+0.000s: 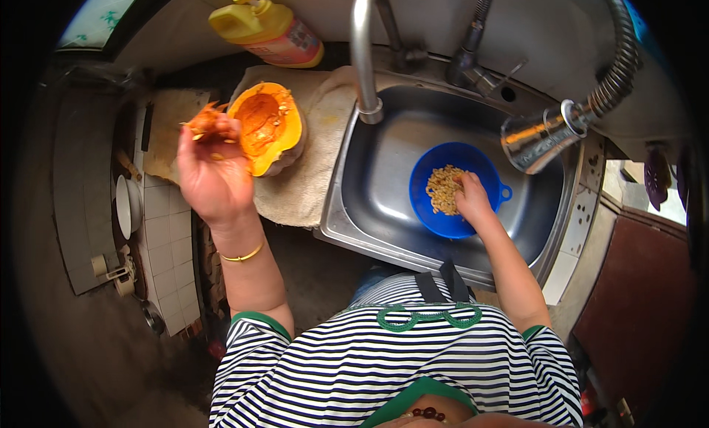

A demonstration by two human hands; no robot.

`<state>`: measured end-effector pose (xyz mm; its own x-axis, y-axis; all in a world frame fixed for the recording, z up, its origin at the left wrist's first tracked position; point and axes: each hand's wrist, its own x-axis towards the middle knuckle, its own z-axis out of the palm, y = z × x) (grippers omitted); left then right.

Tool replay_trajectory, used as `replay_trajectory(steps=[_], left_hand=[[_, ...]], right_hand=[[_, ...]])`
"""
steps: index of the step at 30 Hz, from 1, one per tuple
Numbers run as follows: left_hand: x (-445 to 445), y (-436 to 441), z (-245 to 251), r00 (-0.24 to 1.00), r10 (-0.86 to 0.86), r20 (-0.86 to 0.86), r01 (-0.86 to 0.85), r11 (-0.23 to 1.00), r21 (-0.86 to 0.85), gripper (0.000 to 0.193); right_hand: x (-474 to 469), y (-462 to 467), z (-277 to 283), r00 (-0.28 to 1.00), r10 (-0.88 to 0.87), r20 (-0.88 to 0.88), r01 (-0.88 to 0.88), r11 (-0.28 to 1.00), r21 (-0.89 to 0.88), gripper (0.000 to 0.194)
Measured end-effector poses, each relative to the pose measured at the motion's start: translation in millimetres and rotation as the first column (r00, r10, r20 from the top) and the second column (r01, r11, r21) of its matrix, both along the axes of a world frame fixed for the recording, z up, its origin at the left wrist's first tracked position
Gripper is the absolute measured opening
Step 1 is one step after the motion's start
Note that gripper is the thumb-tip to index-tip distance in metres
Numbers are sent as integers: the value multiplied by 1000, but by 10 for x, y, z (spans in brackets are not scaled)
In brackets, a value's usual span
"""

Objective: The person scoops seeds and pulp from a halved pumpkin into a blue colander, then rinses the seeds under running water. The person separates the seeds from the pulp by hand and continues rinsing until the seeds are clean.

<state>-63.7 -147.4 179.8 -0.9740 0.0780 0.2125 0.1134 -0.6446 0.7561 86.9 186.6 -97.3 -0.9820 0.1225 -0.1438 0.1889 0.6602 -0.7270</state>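
Observation:
My left hand [217, 167] is raised palm up beside the pumpkin, its fingers closed around a clump of orange pumpkin pulp [204, 119] with a few seeds. A cut, hollowed pumpkin [293, 126] with yellow-orange flesh rests on a beige cloth [291, 201] left of the sink, its opening facing up and left. In the stainless steel sink [379, 184] sits a blue plastic bowl [437, 228] with a looped handle. A heap of pale pumpkin seeds [441, 192] lies in it. My right hand [472, 198] reaches into the bowl, fingertips at the seeds; whether it grips any is hidden.
A curved faucet [363, 51] hangs over the sink's left side, and a sprayer head [540, 143] over its right. Behind the cloth stands a yellow pump bottle [277, 34]. A wooden board [174, 118] and a white bowl [128, 206] are at the left.

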Motion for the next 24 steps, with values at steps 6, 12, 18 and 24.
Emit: replay_trajectory(steps=[6, 12, 18, 24], left_hand=[[-556, -326, -622, 977, 197, -79, -100, 102, -990, 31], [-705, -646, -820, 972, 187, -140, -192, 304, -933, 23], [-727, -383, -793, 860, 290, -419, -509, 451, -733, 12], [-805, -375, -731, 866, 229, -444, -476, 106, -873, 21]], right_hand=[[-72, -88, 55, 997, 5, 73, -7, 999, 39, 36], [-147, -111, 226, 996, -27, 85, 17, 993, 114, 27], [-210, -180, 247, 995, -79, 62, 72, 992, 107, 23], [-121, -260, 199, 990, 140, -15, -130, 952, 276, 21]])
